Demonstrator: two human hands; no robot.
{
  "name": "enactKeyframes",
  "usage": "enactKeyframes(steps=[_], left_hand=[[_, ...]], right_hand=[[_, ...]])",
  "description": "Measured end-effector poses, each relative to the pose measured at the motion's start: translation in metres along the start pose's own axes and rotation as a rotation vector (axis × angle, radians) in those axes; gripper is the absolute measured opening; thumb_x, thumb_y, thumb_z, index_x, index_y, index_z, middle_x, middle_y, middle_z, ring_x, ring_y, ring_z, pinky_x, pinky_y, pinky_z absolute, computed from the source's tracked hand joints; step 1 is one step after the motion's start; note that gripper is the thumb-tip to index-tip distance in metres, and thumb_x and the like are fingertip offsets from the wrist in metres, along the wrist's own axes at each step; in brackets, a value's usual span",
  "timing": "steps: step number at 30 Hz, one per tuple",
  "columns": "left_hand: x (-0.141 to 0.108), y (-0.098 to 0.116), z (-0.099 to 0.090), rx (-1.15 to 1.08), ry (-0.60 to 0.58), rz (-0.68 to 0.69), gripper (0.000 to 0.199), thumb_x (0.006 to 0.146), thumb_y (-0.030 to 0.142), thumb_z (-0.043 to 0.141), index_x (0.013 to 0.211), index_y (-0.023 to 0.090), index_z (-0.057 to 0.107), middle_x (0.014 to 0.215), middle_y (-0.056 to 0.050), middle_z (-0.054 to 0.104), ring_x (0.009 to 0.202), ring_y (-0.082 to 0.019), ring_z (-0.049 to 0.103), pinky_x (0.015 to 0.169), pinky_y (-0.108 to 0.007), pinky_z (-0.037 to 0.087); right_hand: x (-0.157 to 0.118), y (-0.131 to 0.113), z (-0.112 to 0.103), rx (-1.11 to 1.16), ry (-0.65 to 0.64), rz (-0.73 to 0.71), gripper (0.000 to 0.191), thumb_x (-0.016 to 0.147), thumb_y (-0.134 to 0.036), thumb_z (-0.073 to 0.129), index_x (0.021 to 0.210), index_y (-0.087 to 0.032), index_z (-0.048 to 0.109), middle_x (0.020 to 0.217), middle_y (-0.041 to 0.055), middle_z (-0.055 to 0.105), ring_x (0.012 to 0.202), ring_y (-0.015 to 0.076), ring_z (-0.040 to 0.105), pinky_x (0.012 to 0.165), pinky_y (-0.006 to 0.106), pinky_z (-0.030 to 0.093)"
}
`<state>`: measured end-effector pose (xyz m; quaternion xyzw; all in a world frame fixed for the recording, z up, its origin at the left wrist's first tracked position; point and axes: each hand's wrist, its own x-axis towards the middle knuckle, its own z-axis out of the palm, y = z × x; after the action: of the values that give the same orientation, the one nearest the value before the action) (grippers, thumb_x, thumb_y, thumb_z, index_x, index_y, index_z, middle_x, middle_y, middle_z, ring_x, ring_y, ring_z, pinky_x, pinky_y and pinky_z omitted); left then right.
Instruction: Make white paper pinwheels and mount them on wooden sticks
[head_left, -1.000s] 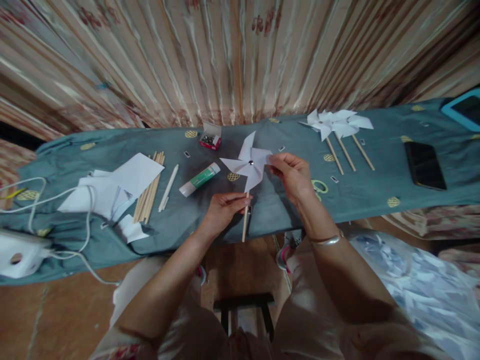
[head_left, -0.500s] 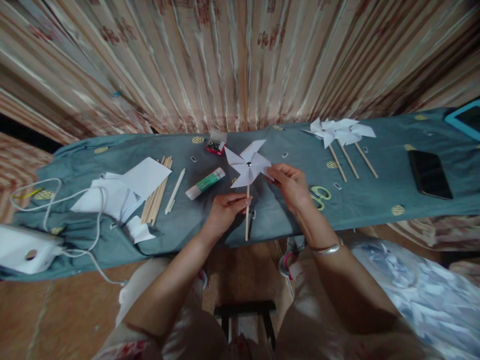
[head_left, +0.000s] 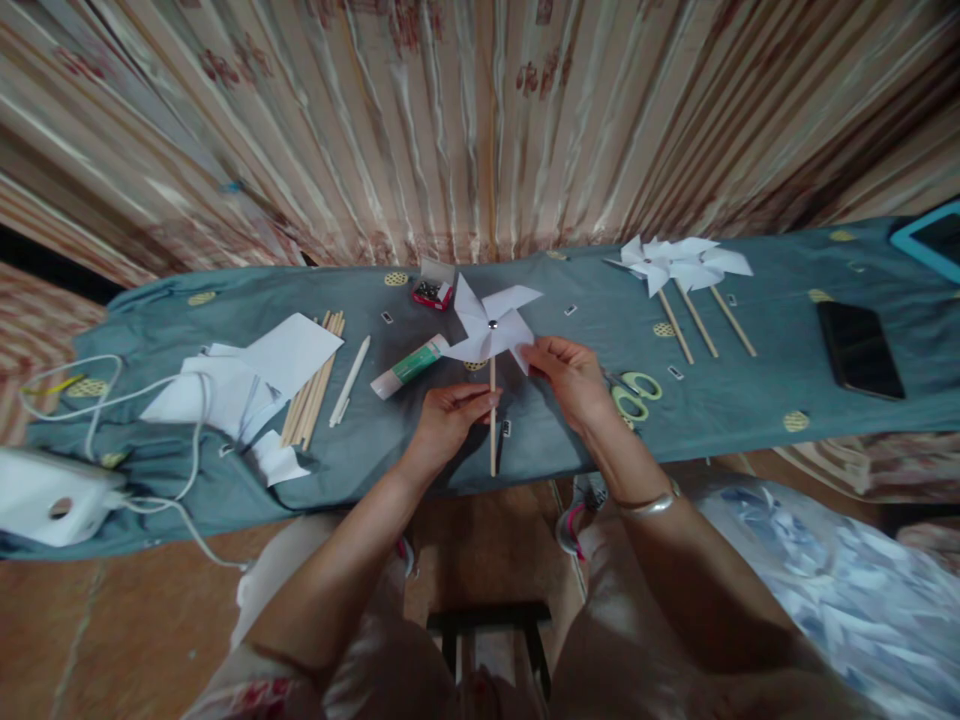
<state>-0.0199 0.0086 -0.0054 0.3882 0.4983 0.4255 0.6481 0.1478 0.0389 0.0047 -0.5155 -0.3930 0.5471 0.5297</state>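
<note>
A white paper pinwheel (head_left: 480, 330) with a shiny pin at its centre is upright in the middle. My left hand (head_left: 450, 425) pinches its wooden stick below the blades. The fingertips of my right hand (head_left: 564, 372) are closed at the lower right blade; whether they grip the paper or only touch it is hard to tell. Left of the pinwheel lie a glue stick (head_left: 409, 367) and a small red box (head_left: 432, 290) of pins. Green-handled scissors (head_left: 630, 408) lie beside my right hand, with their blades partly hidden.
Wooden sticks (head_left: 324, 375), a white pen (head_left: 350, 382) and paper sheets (head_left: 225, 395) lie on the left, near a white device with cables (head_left: 56, 495). Farther right are three finished pinwheels (head_left: 686, 265), a phone (head_left: 860, 348) and a blue-edged tablet (head_left: 930, 240).
The pinwheel's blades have turned, and its stick has shifted slightly left. My right hand has moved a little left and down, showing more of the scissors.
</note>
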Motion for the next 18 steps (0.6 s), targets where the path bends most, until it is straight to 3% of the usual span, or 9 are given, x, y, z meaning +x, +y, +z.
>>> enactKeyframes(steps=[8,18], left_hand=[[0.0010,0.0001,0.0005,-0.002,0.005,-0.001,0.041,0.051,0.047,0.094,0.076,0.016,0.082,0.067,-0.002,0.072,0.060,-0.013,0.061,0.066,-0.028,0.057],[0.0019,-0.0012,0.0020,-0.013,0.033,-0.002,0.042,0.048,0.044,0.095,0.076,0.016,0.082,0.065,-0.001,0.072,0.058,-0.011,0.060,0.063,-0.026,0.054]], right_hand=[[-0.0025,-0.0025,0.0064,0.034,-0.013,0.042,0.044,0.048,-0.048,0.092,0.050,-0.021,0.059,0.052,-0.0060,0.051,0.054,0.0082,0.039,0.053,0.025,0.029],[-0.0051,0.0000,0.0098,0.017,-0.051,0.026,0.046,0.051,-0.049,0.092,0.051,-0.020,0.057,0.052,-0.0067,0.049,0.054,0.0076,0.038,0.053,0.025,0.029]])
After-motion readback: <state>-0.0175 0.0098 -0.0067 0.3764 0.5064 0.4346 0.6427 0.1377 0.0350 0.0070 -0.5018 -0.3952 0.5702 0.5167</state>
